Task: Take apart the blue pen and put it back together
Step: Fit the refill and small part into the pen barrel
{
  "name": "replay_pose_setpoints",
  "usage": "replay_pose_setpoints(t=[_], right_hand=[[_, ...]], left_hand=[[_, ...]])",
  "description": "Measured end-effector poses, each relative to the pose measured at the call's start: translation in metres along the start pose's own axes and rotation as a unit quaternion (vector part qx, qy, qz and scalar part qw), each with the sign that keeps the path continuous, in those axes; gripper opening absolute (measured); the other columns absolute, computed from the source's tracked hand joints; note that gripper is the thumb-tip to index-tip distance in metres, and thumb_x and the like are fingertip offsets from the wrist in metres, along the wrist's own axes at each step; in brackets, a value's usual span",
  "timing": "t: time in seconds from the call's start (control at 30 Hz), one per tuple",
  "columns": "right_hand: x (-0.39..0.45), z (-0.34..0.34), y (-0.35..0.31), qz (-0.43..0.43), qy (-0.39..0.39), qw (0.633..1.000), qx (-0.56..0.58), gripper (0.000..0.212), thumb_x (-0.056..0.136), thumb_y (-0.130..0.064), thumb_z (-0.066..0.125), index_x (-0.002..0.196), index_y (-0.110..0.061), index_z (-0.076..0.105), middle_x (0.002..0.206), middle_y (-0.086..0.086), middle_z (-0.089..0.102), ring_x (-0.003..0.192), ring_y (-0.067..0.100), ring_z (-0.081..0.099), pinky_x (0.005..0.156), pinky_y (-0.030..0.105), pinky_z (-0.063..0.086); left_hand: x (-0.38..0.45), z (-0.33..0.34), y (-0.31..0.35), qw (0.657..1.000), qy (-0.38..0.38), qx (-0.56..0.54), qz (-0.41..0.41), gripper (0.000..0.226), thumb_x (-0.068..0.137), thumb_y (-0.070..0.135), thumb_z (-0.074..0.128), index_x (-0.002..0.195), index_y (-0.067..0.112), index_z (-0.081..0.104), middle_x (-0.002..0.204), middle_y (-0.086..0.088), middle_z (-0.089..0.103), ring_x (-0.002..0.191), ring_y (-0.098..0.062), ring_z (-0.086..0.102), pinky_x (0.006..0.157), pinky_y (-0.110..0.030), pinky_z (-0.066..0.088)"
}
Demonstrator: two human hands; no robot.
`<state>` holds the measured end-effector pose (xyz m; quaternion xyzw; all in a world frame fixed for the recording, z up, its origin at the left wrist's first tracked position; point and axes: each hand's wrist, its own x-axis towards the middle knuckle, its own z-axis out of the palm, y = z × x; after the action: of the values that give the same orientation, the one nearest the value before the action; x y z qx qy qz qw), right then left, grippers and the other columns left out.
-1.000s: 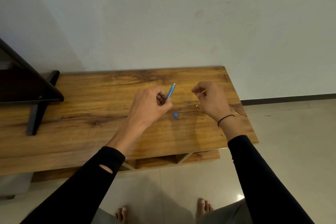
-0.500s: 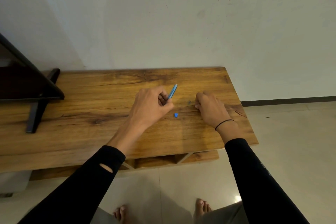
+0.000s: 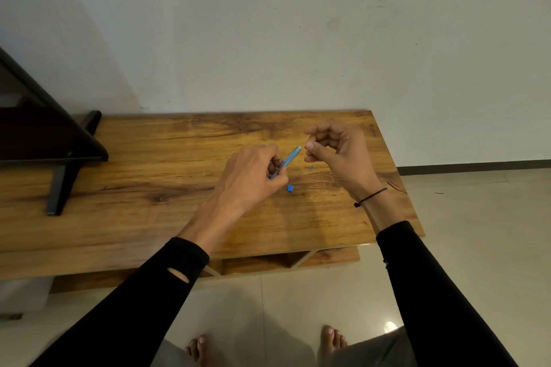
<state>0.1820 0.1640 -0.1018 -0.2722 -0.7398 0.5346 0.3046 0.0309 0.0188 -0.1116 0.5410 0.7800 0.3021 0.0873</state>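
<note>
A black stand (image 3: 64, 185) rests on the left part of the wooden table (image 3: 167, 158). Right of it the left hand (image 3: 253, 176), raised over the tabletop, pinches the lower end of the blue pen barrel (image 3: 288, 158) between thumb and fingers, the barrel slanting up to the right; a small blue pen piece (image 3: 290, 188) lies on the wood just below. The right hand (image 3: 340, 155) has thumb and forefinger pressed together just beside the barrel's upper tip, on something too small to tell, above a tiny pale part (image 3: 312, 167) on the table.

A long low wooden table with strong grain (image 3: 155, 188) stands against the pale plastered wall (image 3: 268, 24) before me. At its left end sits a dark angled stand (image 3: 59, 152), perhaps a screen's foot, and glossy beige floor tiles (image 3: 477, 217) lie beneath.
</note>
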Motion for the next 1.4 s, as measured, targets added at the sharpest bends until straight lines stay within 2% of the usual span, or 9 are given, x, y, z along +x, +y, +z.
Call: replay_pose_setpoints(t=[0.17, 0.3, 0.6, 0.9, 1.13, 1.2, 1.27, 1.33, 1.4], right_hand=[[-0.002, 0.005, -0.001, 0.022, -0.019, 0.999, 0.019, 0.009, 0.096, 0.007, 0.07, 0.104, 0.006, 0.073, 0.098, 0.031, 0.071, 0.088, 0.039, 0.075, 0.073, 0.035, 0.067], [-0.003, 0.004, -0.002, 0.035, -0.04, 0.998, 0.034, 0.01, 0.097, 0.011, 0.065, 0.106, 0.01, 0.07, 0.098, 0.035, 0.071, 0.086, 0.03, 0.077, 0.071, 0.032, 0.067], [-0.001, 0.002, 0.0, 0.044, -0.045, 0.998, -0.003, 0.009, 0.097, 0.011, 0.065, 0.104, 0.01, 0.07, 0.095, 0.026, 0.073, 0.083, 0.021, 0.079, 0.076, 0.034, 0.067], [-0.002, 0.0, 0.003, 0.095, -0.055, 0.994, -0.022, 0.008, 0.097, 0.011, 0.065, 0.102, 0.01, 0.071, 0.092, 0.023, 0.074, 0.075, 0.016, 0.079, 0.071, 0.024, 0.064], [-0.004, 0.002, 0.004, 0.095, -0.083, 0.991, 0.031, 0.018, 0.096, 0.009, 0.068, 0.113, 0.005, 0.069, 0.095, 0.023, 0.076, 0.084, 0.025, 0.08, 0.076, 0.034, 0.067], [-0.003, 0.0, 0.005, 0.081, -0.077, 0.994, -0.014, 0.029, 0.096, 0.011, 0.067, 0.12, -0.006, 0.068, 0.096, 0.02, 0.076, 0.089, 0.027, 0.078, 0.077, 0.036, 0.067], [-0.002, -0.004, 0.012, 0.054, -0.028, 0.987, -0.146, 0.035, 0.095, 0.01, 0.066, 0.116, -0.018, 0.068, 0.097, 0.009, 0.073, 0.088, 0.022, 0.073, 0.075, 0.032, 0.064], [-0.003, -0.008, 0.02, 0.032, -0.012, 0.958, -0.284, 0.039, 0.094, 0.01, 0.065, 0.112, -0.025, 0.066, 0.104, 0.001, 0.066, 0.088, 0.015, 0.065, 0.074, 0.024, 0.054], [-0.005, -0.008, 0.028, 0.034, -0.05, 0.931, -0.36, 0.04, 0.094, 0.007, 0.067, 0.118, -0.025, 0.066, 0.112, 0.0, 0.06, 0.092, 0.017, 0.061, 0.08, 0.03, 0.055]], left_hand=[[0.0, 0.001, 0.003, 1.0, -0.01, 0.005, 0.004, 0.008, 0.091, 0.025, 0.075, 0.092, 0.018, 0.072, 0.08, 0.006, 0.073, 0.071, -0.014, 0.068, 0.069, -0.044, 0.062], [-0.001, 0.0, 0.005, 1.0, -0.01, 0.009, 0.006, 0.008, 0.09, 0.024, 0.075, 0.092, 0.018, 0.073, 0.079, 0.007, 0.072, 0.069, -0.013, 0.068, 0.068, -0.044, 0.063], [-0.001, 0.0, 0.007, 0.999, -0.02, 0.025, -0.006, 0.008, 0.092, 0.027, 0.075, 0.093, 0.019, 0.073, 0.08, 0.007, 0.073, 0.071, -0.012, 0.069, 0.068, -0.038, 0.061], [-0.002, 0.001, 0.007, 0.997, -0.036, 0.061, 0.018, 0.01, 0.097, 0.024, 0.07, 0.097, 0.014, 0.071, 0.091, 0.0, 0.073, 0.08, -0.02, 0.068, 0.072, -0.042, 0.06], [-0.003, -0.001, 0.002, 0.996, -0.035, 0.078, 0.028, 0.009, 0.1, 0.024, 0.069, 0.102, 0.015, 0.07, 0.095, 0.001, 0.072, 0.082, -0.017, 0.067, 0.067, -0.029, 0.046], [-0.002, -0.002, 0.003, 0.997, -0.026, 0.066, 0.018, 0.008, 0.099, 0.025, 0.071, 0.101, 0.016, 0.071, 0.093, 0.003, 0.072, 0.081, -0.016, 0.067, 0.067, -0.031, 0.051], [-0.001, -0.004, 0.002, 0.998, -0.016, 0.06, 0.002, 0.008, 0.098, 0.026, 0.071, 0.099, 0.018, 0.072, 0.09, 0.006, 0.072, 0.079, -0.013, 0.067, 0.067, -0.03, 0.051], [-0.001, -0.005, -0.001, 0.998, -0.007, 0.057, -0.014, 0.007, 0.098, 0.028, 0.072, 0.097, 0.021, 0.072, 0.088, 0.009, 0.072, 0.079, -0.011, 0.067, 0.068, -0.03, 0.055], [0.0, -0.006, -0.002, 0.998, -0.004, 0.057, -0.022, 0.007, 0.098, 0.029, 0.073, 0.096, 0.022, 0.072, 0.088, 0.009, 0.073, 0.079, -0.01, 0.069, 0.07, -0.032, 0.06]])
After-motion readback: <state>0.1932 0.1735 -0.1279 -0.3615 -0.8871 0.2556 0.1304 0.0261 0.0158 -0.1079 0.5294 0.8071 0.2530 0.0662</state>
